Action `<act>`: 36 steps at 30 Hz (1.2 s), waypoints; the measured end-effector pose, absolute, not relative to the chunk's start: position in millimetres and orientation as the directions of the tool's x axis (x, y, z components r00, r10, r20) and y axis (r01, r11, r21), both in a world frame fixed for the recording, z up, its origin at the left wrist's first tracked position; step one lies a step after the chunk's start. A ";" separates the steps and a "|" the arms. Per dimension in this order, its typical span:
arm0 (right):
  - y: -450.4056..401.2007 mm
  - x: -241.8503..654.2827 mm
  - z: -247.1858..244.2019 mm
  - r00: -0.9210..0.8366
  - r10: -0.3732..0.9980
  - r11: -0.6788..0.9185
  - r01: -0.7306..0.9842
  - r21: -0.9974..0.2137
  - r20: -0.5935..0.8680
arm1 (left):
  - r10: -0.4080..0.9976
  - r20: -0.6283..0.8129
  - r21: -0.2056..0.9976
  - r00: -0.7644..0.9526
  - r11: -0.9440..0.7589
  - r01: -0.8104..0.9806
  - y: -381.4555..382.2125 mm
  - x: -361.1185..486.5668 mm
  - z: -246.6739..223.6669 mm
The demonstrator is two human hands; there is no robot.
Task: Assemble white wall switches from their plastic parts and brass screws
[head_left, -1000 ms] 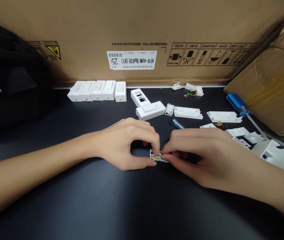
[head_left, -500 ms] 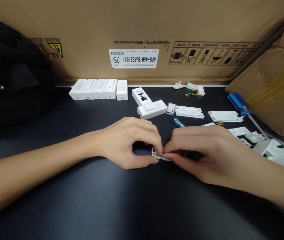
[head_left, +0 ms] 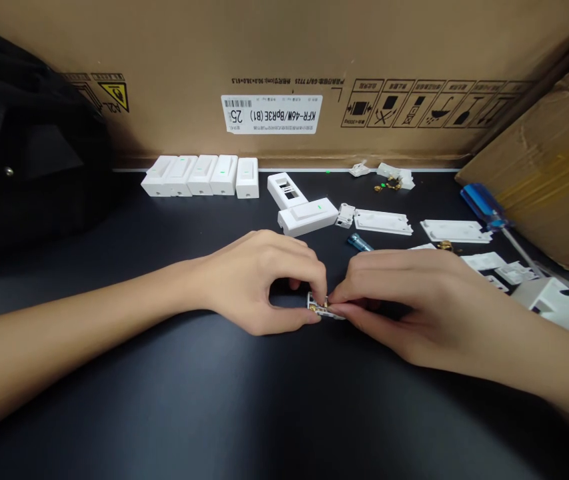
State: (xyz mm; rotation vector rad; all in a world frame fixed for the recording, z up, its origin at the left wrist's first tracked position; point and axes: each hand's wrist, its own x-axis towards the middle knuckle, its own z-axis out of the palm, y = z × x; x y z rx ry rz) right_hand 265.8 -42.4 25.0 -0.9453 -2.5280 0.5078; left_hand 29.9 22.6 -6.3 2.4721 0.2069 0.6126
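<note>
A small white plastic switch insert (head_left: 311, 301) with brass contacts (head_left: 314, 308) rests low over the dark tabletop. My left hand (head_left: 264, 280) pinches it between thumb and forefinger. At its right end, the thumb and forefinger of my right hand (head_left: 404, 300) are pressed together. A bit of brass shows close to these fingertips, but what they grip is hidden. Beyond my hands lie a white rocker switch (head_left: 308, 217) and an open white switch housing (head_left: 287, 190). A small white insert (head_left: 345, 215) sits beside them.
Several white switches (head_left: 199, 175) stand in a row before a large cardboard box (head_left: 174, 53). Flat white back plates (head_left: 383, 222), brass bits (head_left: 391, 183), a blue-handled screwdriver (head_left: 484, 205) and a white housing (head_left: 554, 303) lie to the right. A black bag (head_left: 29, 133) is at left.
The view has shifted slightly. Both hands keep their hold at the insert, and a bit more brass shows by the right fingertips.
</note>
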 end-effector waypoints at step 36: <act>-40.6 279.8 30.1 -0.771 0.624 0.725 0.509 -0.465 0.129 | 0.246 0.343 0.498 0.907 -0.866 0.046 21.1 29.6 -5.0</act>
